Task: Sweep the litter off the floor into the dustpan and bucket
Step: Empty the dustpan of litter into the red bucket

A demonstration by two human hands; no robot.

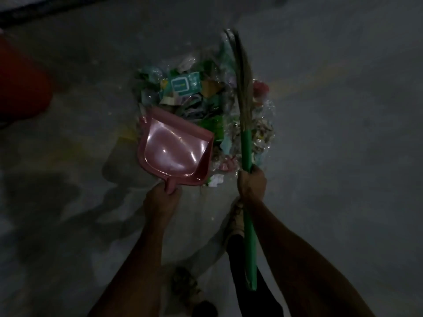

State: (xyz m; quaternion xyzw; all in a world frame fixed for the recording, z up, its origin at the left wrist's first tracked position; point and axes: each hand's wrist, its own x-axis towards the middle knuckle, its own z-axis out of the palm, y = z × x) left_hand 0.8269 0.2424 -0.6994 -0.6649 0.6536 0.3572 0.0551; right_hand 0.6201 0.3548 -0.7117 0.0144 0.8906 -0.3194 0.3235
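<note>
A pile of litter, wrappers, plastic and paper, lies on the dim concrete floor in the middle of the view. My left hand grips the short handle of a pink dustpan, whose open edge lies against the near left side of the pile; its inside looks bare. My right hand grips the green handle of a broom that runs up along the right side of the litter, bristles pointing away from me. A red bucket stands at the far left edge.
My foot in a light shoe stands just behind the broom handle, near the pile. A small clump of debris lies on the floor between my arms. A dark strip crosses the top left corner.
</note>
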